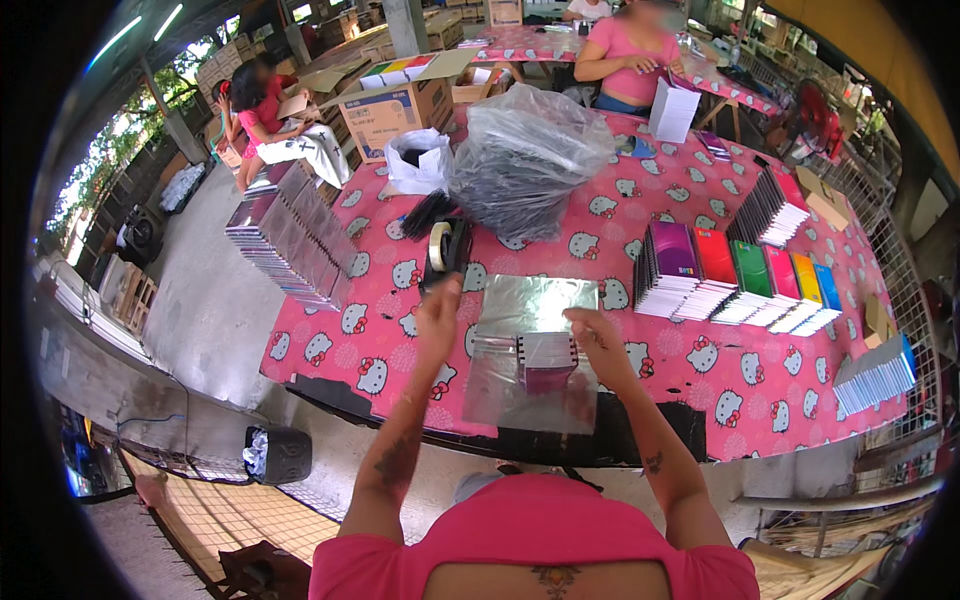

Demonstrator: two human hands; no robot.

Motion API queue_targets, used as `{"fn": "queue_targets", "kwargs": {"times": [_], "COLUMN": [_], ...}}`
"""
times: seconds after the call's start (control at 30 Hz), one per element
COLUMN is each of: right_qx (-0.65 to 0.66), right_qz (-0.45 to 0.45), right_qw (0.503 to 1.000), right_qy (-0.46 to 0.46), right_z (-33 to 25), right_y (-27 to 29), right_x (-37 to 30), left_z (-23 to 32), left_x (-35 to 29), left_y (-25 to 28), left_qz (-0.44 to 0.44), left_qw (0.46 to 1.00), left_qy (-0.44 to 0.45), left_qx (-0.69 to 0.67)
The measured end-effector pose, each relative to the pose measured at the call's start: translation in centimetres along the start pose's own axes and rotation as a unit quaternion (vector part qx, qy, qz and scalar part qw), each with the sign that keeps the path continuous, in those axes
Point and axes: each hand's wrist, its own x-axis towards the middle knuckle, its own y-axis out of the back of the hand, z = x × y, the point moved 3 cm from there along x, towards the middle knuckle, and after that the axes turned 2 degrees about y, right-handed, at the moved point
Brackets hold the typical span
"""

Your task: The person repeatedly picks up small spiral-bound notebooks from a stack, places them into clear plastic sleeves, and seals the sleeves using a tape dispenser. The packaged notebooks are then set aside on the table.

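A clear plastic sheet (pixel 540 300) lies flat in front of me, shiny with glare. On it rests a small stack of spiral-bound notebooks (pixel 547 362) with a purple cover edge. My left hand (pixel 438 315) is closed at the near end of a black tape dispenser (pixel 447 262), which carries a roll of tape (pixel 439 245). Whatever its fingers pinch is too small to make out. At the right edge of the sheet, just above the notebooks, my right hand (pixel 597 338) is curled with fingertips together; what they hold cannot be told.
Wrapped notebooks (pixel 290 240) stand stacked at left. Coloured notebooks (pixel 735 280) line the right, with blue ones (pixel 875 375) near the edge. A large plastic bag (pixel 530 150), a white bag (pixel 418 160) and a cardboard box (pixel 395 115) stand behind. A co-worker (pixel 635 65) handles notebooks across the table.
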Motion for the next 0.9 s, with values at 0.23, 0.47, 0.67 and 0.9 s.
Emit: {"fn": "queue_targets", "kwargs": {"times": [0.23,0.47,0.67,0.9], "right_qx": [-0.420,-0.429,-0.461,-0.413], "right_qz": [-0.067,-0.115,-0.086,-0.127], "right_qw": [0.891,0.892,0.874,0.899], "right_qy": [0.162,0.090,0.125,0.071], "right_z": [-8.7,-7.7,-8.6,-8.9], "right_y": [-4.9,-6.4,-6.5,-6.2], "right_x": [-0.8,-0.3,-0.4,0.2], "left_z": [-11.4,-13.4,-3.3,4.0], "left_x": [7.8,4.4,2.2,-0.3], "left_y": [5.5,6.2,4.3,-2.5], "left_qz": [-0.072,0.024,-0.210,-0.403], "left_qw": [0.963,0.977,0.976,0.894], "left_qy": [0.251,0.175,-0.049,-0.187], "left_qx": [-0.069,0.121,0.033,0.056]}}
